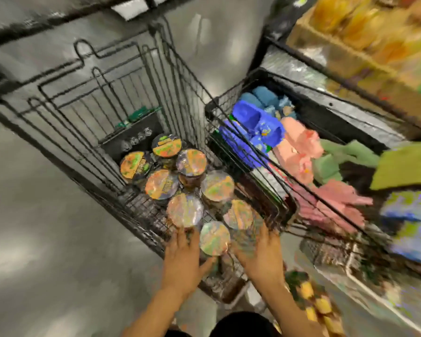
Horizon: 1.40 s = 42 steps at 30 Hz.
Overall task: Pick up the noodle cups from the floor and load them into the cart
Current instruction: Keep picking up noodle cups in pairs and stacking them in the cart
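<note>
A black wire shopping cart (102, 98) stands on the floor with several foil-lidded noodle cups (161, 184) packed upright in its near end. My left hand (182, 256) reaches in from below, its thumb and fingers round the side of the nearest noodle cup (214, 238). My right hand (261, 255) is beside it, wrapped round the body of another cup (241, 215) against the cart's right wall. Motion blur smears both hands and the cups' sides.
A second wire basket (229, 98) on the right holds blue, pink and green packs. A shelf with yellow packages (365, 27) runs along the upper right. Yellow-and-green packs (311, 295) lie low on the right. Grey floor (46, 239) spreads to the left.
</note>
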Motion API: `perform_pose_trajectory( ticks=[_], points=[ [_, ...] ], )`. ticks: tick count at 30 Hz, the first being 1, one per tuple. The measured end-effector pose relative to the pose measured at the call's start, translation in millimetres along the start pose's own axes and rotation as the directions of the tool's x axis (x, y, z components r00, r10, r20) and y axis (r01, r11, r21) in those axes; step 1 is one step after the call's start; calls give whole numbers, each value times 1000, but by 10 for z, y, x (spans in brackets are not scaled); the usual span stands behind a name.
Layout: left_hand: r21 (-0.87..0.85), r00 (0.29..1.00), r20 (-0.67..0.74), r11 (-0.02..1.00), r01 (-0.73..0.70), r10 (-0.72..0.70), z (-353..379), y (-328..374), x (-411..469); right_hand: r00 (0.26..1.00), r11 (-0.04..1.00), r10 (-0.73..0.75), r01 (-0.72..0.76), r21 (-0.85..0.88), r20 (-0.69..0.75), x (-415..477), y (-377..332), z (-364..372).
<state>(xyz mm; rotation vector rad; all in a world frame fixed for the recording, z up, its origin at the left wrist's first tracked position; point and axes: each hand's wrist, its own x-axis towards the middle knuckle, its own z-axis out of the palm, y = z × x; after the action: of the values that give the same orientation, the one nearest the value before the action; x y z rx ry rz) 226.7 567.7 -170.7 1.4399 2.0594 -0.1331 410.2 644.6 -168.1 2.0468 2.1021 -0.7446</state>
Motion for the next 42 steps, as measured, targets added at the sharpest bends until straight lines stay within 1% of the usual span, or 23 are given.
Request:
perform_pose_trajectory(
  ticks=[2,5,7,10,13,16,19,22,26,29,31,32,34,36,37,39,42],
  points=[
    [37,997,6,996,-75,75,-4,-45,-188,995,995,96,-95,25,-38,-511,76,98],
    [87,986,-34,984,-157,160,-16,-23,-491,974,973,225,-223,59,-23,-1130,244,234],
    [126,977,-1,970,-209,211,31,47,-683,964,963,264,-261,73,-33,-1421,436,329],
    [262,945,71,908,-327,320,184,205,-931,938,934,346,-345,89,0,-1765,763,476],
    [329,887,190,823,-462,421,361,412,-1100,898,891,439,-438,123,15,-2115,1029,622],
    [361,807,326,724,-588,492,579,678,-1254,853,840,518,-522,146,70,-2516,1306,761],
    [392,727,433,615,-684,533,861,990,-1473,785,770,612,-619,155,98,-2946,1669,856],
    [423,658,515,504,-753,550,1209,1341,-1731,696,664,707,-714,220,127,-3411,2103,954],
    [437,606,566,420,-795,559,1732,1788,-2114,603,549,780,-787,280,167,-4034,2686,1095],
    [458,591,581,376,-805,559,2168,2130,-2484,549,481,808,-824,299,215,-4505,3185,1231],
    [466,590,590,364,-806,551,2478,2338,-2751,532,458,812,-835,304,239,-4810,3545,1318],
    [472,592,580,362,-804,560,2632,2428,-2884,529,453,811,-838,304,250,-4958,3718,1362],
    [494,619,554,378,-783,557,2983,2576,-3071,519,442,812,-845,300,265,-5258,4042,1442],
    [481,613,561,383,-788,556,3308,2666,-3220,511,443,816,-853,276,270,-5553,4306,1525],
    [493,617,571,374,-785,542,3425,2709,-3332,505,436,818,-857,275,276,-5693,4423,1569],
    [480,625,605,400,-781,494,3622,2770,-3488,487,409,824,-865,292,289,-5937,4629,1687],
    [480,632,580,411,-775,515,3821,2799,-3632,466,388,822,-879,277,326,-6165,4841,1857]
  ],
)
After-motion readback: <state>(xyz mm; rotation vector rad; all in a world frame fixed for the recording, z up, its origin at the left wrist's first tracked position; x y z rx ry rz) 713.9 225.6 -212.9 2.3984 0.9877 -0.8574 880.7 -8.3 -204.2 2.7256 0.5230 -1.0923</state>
